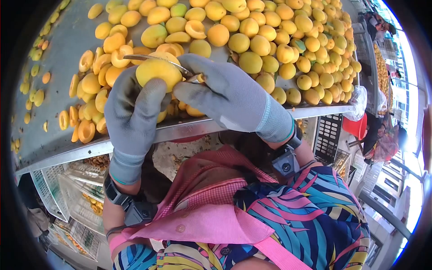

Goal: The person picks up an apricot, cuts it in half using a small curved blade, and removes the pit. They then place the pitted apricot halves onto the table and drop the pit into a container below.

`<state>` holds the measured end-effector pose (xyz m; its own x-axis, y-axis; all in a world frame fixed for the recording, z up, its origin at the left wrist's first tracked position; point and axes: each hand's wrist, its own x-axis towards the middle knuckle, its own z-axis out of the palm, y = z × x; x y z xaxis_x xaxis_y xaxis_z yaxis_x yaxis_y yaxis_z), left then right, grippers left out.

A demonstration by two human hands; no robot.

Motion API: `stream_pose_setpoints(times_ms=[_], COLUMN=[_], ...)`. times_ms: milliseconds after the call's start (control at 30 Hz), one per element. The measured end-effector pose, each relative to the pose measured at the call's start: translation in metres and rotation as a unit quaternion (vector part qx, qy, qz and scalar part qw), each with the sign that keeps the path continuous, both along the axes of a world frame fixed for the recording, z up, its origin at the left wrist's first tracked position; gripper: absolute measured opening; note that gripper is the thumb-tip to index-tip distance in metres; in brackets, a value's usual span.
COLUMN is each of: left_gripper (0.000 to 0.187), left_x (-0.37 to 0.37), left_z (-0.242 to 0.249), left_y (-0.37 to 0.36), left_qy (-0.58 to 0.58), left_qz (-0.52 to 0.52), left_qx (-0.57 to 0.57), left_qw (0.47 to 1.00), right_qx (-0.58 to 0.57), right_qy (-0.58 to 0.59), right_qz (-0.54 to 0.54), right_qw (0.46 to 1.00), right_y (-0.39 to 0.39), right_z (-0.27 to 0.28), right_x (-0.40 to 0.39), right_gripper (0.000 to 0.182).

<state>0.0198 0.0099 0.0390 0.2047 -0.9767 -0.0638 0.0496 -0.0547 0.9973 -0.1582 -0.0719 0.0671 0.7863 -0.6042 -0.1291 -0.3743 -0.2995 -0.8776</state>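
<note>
A whole yellow apricot (158, 73) is gripped by my left hand (132, 108), thumb on its near side. My right hand (216, 90) closes around the short handle of a knife (180, 68); its thin curved blade lies over the top of the fruit. Both hands wear grey gloves and meet just above the table's near edge. Halved apricots (96, 74) lie in a heap beyond and to the left of my left hand. A large pile of whole apricots (288, 49) spreads to the right, beyond my right hand.
The metal table (49, 121) has a raised front edge. White plastic crates (54, 189) stand below it at left, some holding fruit. A black crate (328, 135) and a red bucket (355, 127) are at lower right. Other people (380, 24) are at the far right.
</note>
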Motion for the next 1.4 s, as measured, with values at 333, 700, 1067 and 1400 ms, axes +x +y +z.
stream_pose_setpoints(times_ms=[333,700,1067,1400], left_gripper=[0.051,0.050,0.031,0.034], left_x=[0.000,0.000,0.002,0.010], left_z=[-0.005,-0.008,-0.007,0.001], left_y=[-0.012,-0.008,0.001,0.009], left_qy=[0.113,0.129,0.093,0.034], left_qz=[0.009,0.027,0.010,-0.072], left_qx=[-0.075,-0.086,-0.030,-0.005], left_qw=[0.991,0.987,0.995,0.997], right_qx=[-0.024,-0.083,-0.038,0.046], right_qy=[-0.033,0.006,-0.089,-0.117], right_qz=[-0.032,-0.044,-0.014,0.014], right_qw=[0.999,0.996,0.995,0.992], right_y=[0.007,0.021,0.021,0.030], right_z=[0.003,-0.005,-0.012,-0.006], right_x=[0.019,0.028,0.032,0.033], right_gripper=[0.067,0.065,0.065,0.071])
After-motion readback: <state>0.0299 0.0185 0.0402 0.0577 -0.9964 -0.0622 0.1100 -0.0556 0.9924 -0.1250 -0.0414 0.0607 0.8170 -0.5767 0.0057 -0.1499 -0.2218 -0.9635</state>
